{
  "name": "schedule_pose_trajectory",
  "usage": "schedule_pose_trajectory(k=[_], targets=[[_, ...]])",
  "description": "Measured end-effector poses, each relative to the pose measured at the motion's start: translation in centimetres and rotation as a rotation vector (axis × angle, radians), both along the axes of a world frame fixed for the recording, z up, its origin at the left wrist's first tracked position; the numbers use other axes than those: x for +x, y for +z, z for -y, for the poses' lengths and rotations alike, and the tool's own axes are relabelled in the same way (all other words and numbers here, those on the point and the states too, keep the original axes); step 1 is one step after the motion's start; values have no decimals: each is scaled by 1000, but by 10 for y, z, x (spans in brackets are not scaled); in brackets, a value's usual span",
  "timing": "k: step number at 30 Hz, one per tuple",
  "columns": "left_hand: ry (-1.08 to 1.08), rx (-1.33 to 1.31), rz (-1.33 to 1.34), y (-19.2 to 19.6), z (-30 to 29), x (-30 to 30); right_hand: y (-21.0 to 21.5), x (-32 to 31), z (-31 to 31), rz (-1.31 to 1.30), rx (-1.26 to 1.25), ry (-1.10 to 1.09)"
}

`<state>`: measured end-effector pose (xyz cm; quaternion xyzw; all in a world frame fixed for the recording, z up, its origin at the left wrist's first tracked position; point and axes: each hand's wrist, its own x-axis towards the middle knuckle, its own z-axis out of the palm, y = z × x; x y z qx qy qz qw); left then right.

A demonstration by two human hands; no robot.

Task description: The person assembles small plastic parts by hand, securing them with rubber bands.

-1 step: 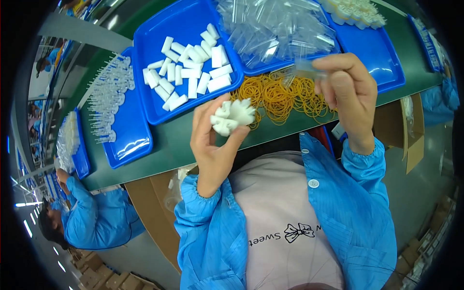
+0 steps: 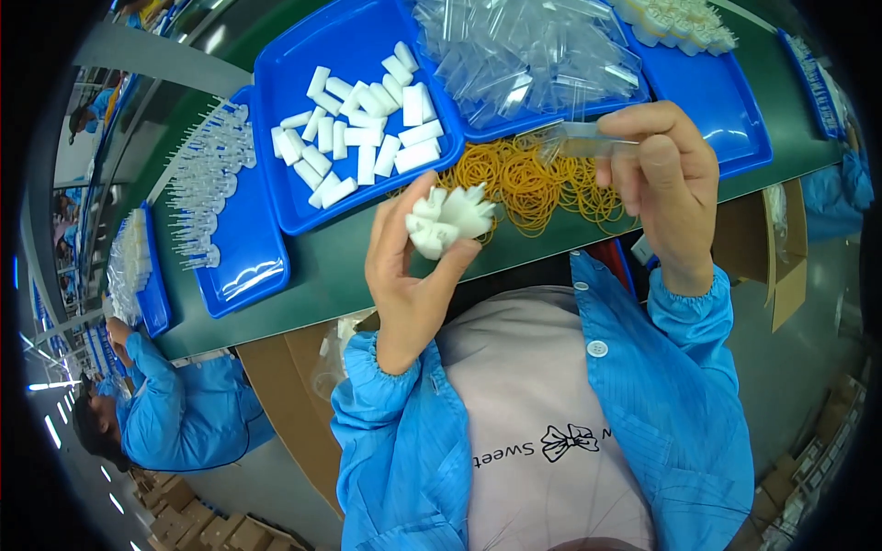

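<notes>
Up close: left hand (image 2: 409, 275) raised over the surface edge, fingers (image 2: 390, 234) curled round a loose fan of small white plastic blocks (image 2: 450, 220), thumb pressing from the right, grip partly closed and far from tight. Blocks splayed at uneven angles, some jutting past the fingertips. Risk judged: one slips out and drops off the surface edge toward the lap or floor, since the bunch hangs just over that edge.

Right hand (image 2: 666, 184) pinched shut on a thin clear plastic sleeve (image 2: 574, 140), held level, mouth pointing left toward the bunch. Sleeve limp and narrow; likely to buckle or miss if the blocks stay fanned.

Directly below, heap of yellow rubber bands (image 2: 528, 184) on the green surface (image 2: 331, 275). Could snag a dropped piece.

Further out, blue tray of loose white blocks (image 2: 276, 211), blue tray piled with clear sleeves (image 2: 726, 110). Left of those, another blue tray with rows of clear pieces (image 2: 243, 266). Co-worker in blue smock (image 2: 175, 404) at lower left, well apart.
</notes>
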<state>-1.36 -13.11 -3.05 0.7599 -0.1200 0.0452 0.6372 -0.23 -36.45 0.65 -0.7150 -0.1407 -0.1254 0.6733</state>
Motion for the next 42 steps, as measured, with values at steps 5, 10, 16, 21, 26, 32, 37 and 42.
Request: schedule_pose_trajectory(k=[5, 10, 16, 21, 26, 32, 37, 42], targets=[[59, 7, 49, -15, 4, -9, 9, -12, -11, -193, 307, 235], [26, 231, 240, -13, -1, -4, 6, -2, -16, 263, -205, 102], [66, 58, 146, -8, 4, -13, 4, -5, -32, 157, -145, 52], [54, 50, 121, -9, -3, -17, 6, -5, -30, 184, -210, 32], [54, 32, 168, -7, -4, -15, 3, -2, -29, 128, -186, 54], [81, 176, 313, -4, -6, -13, -10, -2, -38, -44, -28, 102], [52, 340, 387, 4, -10, -8, -13, 1, -40, -135, 43, 139], [30, 375, 366, 3, -12, -7, -7, 7, -31, -144, -88, 202]])
